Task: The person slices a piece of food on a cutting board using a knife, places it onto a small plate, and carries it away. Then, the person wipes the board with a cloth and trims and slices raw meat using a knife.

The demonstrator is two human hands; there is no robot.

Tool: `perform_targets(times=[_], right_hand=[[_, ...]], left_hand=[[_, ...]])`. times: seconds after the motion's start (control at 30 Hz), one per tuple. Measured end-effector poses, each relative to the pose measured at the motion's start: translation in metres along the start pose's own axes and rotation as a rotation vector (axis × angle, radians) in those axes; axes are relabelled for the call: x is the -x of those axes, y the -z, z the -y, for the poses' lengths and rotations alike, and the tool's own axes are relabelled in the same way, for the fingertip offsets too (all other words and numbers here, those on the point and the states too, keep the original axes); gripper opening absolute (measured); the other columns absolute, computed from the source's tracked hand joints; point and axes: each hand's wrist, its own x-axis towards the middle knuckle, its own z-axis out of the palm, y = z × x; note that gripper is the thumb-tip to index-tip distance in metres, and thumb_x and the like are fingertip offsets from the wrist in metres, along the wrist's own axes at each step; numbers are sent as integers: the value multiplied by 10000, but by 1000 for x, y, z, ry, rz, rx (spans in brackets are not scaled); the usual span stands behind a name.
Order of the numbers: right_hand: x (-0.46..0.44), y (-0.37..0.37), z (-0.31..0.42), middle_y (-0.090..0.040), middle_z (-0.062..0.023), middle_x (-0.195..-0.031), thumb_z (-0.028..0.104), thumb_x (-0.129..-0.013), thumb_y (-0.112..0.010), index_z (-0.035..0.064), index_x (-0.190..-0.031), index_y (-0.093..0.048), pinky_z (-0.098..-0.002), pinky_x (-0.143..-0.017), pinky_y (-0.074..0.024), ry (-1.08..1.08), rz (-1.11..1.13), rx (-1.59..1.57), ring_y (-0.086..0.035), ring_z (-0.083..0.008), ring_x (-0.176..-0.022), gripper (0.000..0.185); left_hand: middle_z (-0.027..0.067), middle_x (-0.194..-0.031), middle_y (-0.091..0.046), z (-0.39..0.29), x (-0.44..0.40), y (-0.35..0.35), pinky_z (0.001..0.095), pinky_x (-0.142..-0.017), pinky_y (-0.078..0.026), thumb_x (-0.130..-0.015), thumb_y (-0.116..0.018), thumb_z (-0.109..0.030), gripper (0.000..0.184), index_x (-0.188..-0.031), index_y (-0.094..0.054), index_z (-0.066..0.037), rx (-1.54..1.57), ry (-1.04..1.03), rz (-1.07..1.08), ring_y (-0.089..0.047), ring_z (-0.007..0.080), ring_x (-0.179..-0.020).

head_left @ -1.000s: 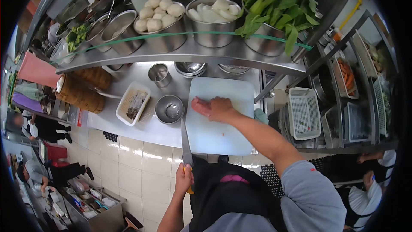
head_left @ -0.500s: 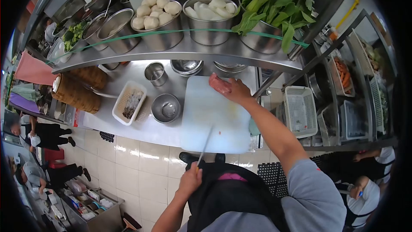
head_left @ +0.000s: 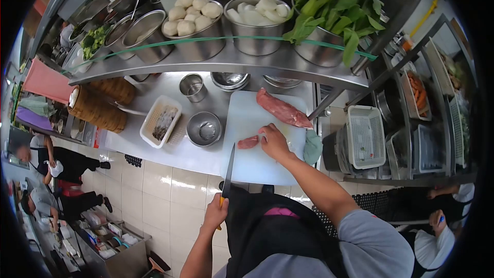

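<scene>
My left hand [head_left: 214, 213] is closed around the yellow handle of a long knife [head_left: 229, 172], its blade pointing away from me over the left edge of the white cutting board [head_left: 257, 170]. A small piece of raw meat [head_left: 248, 142] lies on the board just beyond the knife tip. My right hand [head_left: 274, 142] is at that piece's right end with its fingers apart; I cannot tell whether they touch it. Farther back, a long slab of raw meat [head_left: 283, 108] rests on the board, untouched. A green cloth [head_left: 312, 146] lies at the board's right edge.
Left of the board stand a steel bowl [head_left: 204, 128], a steel pot [head_left: 193, 88] and a white basket [head_left: 149, 133] of greyish food. A steel shelf [head_left: 216, 67] with vegetable containers crosses above the table. At right is a rack with a white basket [head_left: 366, 136]. Several people are nearby.
My right hand has let go of the slab at the back and come nearer, beside a small meat piece now on the board. The knife has swung left and points more straight ahead.
</scene>
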Motion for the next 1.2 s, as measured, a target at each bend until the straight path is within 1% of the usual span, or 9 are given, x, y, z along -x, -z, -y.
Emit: perform_targets(times=[0.07,0.23,0.37,0.43,0.57,0.67,0.73,1.03,1.2], right_hand=[[9,-3,14,-616,-177,-1174,81,-893,-694,68,-1140,-654,-477,-901,-559,6,-6,14,-671,-393,-1042,251],[-2,-39,17,-665,-141,-1126,29,-861,-680,43,-1081,-707,-454,-921,-568,76,77,-51,-682,-375,-1057,222],[-9,-39,14,-693,-137,-1206,18,-832,-695,38,-1089,-712,-440,-944,-572,432,271,-79,-688,-366,-1076,258],[-4,-30,23,-704,-140,-1297,28,-850,-662,27,-1118,-713,-452,-1026,-534,414,27,-75,-675,-363,-1152,272],[32,-29,36,-610,-156,-1493,111,-938,-608,15,-1301,-672,-519,-1156,-435,456,76,118,-589,-368,-1348,381],[64,-39,35,-329,-166,-1720,233,-1070,-474,3,-1608,-392,-656,-1244,-255,424,232,459,-362,-369,-1564,591],[61,-41,35,-328,-169,-1718,237,-1076,-470,2,-1614,-379,-650,-1252,-242,437,236,481,-352,-377,-1566,594],[39,-26,26,-250,-174,-1745,332,-1090,-466,-16,-1647,-287,-631,-1294,-132,374,404,513,-214,-401,-1613,681],[36,-23,21,-233,-190,-1748,367,-1095,-457,-17,-1658,-253,-618,-1302,-112,336,405,456,-203,-405,-1615,712]], left_hand=[[272,-899,-722,5,7,-2,540,-734,-565,-1063,-596,-301,302,-1224,-547,-50,15,23,24,-724,485,-839],[67,-696,-586,2,15,-11,322,-495,-509,-1102,-565,-291,240,-1075,-519,-58,369,95,89,-604,137,-526],[46,-686,-562,-2,24,-16,319,-481,-493,-1103,-565,-293,251,-1064,-516,-50,466,54,3,-582,135,-523],[49,-699,-578,3,20,-19,322,-479,-491,-1101,-570,-296,262,-1052,-519,-43,458,88,-8,-596,143,-528],[62,-670,-576,1,11,-12,330,-485,-503,-1104,-555,-311,282,-1019,-535,-43,393,231,35,-614,151,-540],[97,-642,-595,-1,9,-21,351,-482,-516,-1107,-539,-325,312,-986,-549,-37,365,201,-15,-634,184,-524],[130,-619,-607,3,-2,-34,374,-462,-511,-1102,-545,-333,335,-962,-549,-28,188,59,-181,-639,216,-492],[111,-641,-625,-29,-13,-38,358,-442,-499,-1088,-580,-349,347,-926,-562,-42,376,108,-81,-626,187,-470],[323,-881,-676,-19,-18,-62,612,-744,-509,-1064,-588,-349,350,-1020,-584,-2,295,106,-44,-641,569,-912]])
